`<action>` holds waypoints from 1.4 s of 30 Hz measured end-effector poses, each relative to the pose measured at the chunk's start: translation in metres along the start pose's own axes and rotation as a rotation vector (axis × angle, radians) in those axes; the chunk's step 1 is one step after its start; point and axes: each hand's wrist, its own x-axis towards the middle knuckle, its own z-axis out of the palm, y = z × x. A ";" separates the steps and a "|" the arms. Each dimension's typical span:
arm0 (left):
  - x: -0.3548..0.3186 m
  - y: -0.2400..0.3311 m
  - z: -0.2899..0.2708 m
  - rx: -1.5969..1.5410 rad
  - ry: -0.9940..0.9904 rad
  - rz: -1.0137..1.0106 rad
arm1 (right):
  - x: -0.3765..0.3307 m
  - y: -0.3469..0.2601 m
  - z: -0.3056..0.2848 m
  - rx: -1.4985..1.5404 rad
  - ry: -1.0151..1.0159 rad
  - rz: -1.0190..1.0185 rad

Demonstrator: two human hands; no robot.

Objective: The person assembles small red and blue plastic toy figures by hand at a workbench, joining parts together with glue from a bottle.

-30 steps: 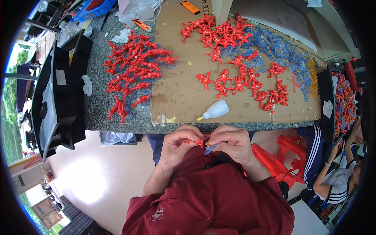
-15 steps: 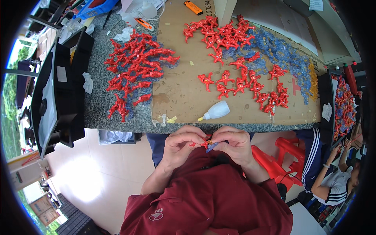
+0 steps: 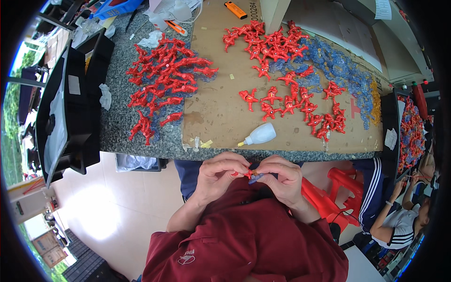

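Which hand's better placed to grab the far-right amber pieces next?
Probably your right hand: nearer the amber pieces, though it pinches a blue piece. Your left hand, pinching a red piece, is farther.

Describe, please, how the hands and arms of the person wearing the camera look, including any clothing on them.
The left hand and the right hand are bare: no gloves, watch or ring can be seen. The dark red short-sleeved fabric shirt leaves both forearms uncovered; its front carries a small white emblem.
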 end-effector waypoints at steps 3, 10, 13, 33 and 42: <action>0.002 0.003 0.002 0.019 0.003 0.004 | 0.000 0.000 0.002 -0.104 0.026 -0.080; 0.001 -0.002 0.002 -0.004 -0.033 0.040 | -0.004 0.003 0.010 -0.034 0.099 -0.101; 0.002 -0.008 0.001 -0.177 -0.078 0.025 | -0.004 -0.005 0.008 -0.064 0.057 -0.138; 0.009 -0.008 -0.004 -0.248 -0.244 0.018 | -0.002 0.004 0.008 -0.186 0.036 -0.472; 0.007 0.002 -0.006 -0.192 -0.204 0.065 | 0.000 0.007 0.012 -0.096 -0.001 -0.447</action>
